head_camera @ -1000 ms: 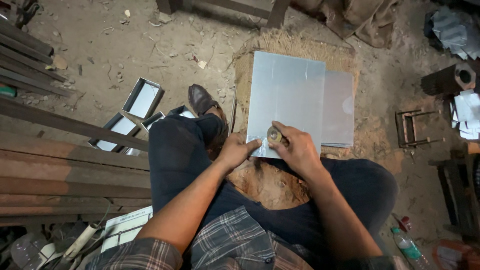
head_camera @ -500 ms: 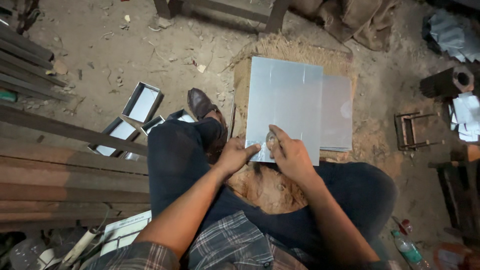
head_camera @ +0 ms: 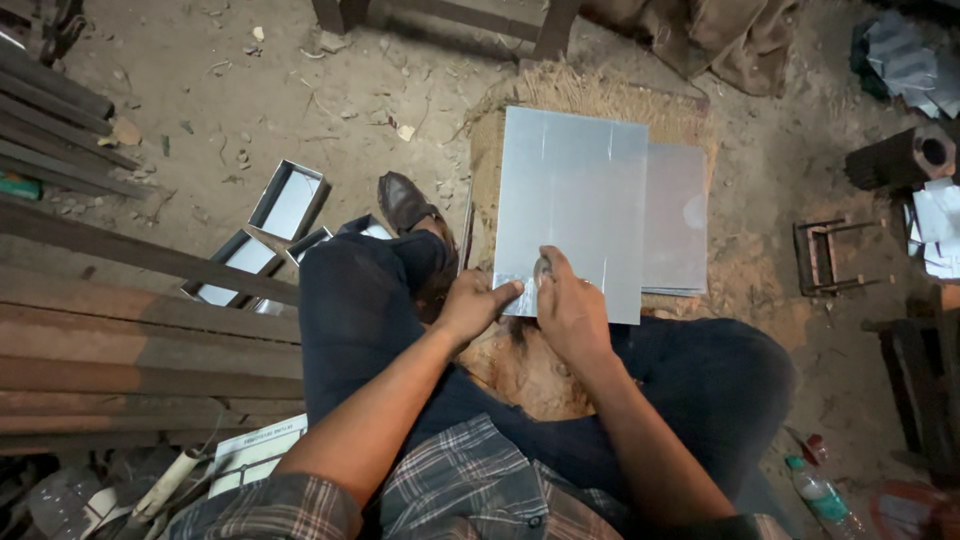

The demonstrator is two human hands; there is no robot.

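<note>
I am looking down on a dusty dirt floor (head_camera: pixel 200 90) in a cluttered workshop, littered with chips and scraps. Along the far left, long rusty steel bars (head_camera: pixel 110 340) are lying stacked and running toward me, hemming in that side. Just right of them, open rectangular sheet-metal trays (head_camera: pixel 288 200) are sitting on the ground, close to a brown shoe (head_camera: pixel 403 200) poking out past the knee in dark trousers. Low at the left edge, a white printed sheet (head_camera: pixel 255 450) is lying among tubes and junk.

In the middle, the left hand (head_camera: pixel 472 305) is resting its fingertips on the near left corner of the top metal sheet (head_camera: pixel 572 200), fingers curled loosely and closed on nothing. The sheet is lying flat on a straw-fringed block (head_camera: pixel 590 92), overlapping a second grey sheet (head_camera: pixel 676 215) just beside and under it on the right. The right hand (head_camera: pixel 570 310) is pressing down on the near edge of the top sheet, thumb and fingers pinched around a small tool (head_camera: pixel 543 266); I cannot tell what tool it is.

Further right, a small rusty metal frame (head_camera: pixel 825 255) is standing on the dirt, a dark pipe end (head_camera: pixel 905 155) is lying beyond it, and a plastic bottle (head_camera: pixel 825 495) is lying at the lower right.
</note>
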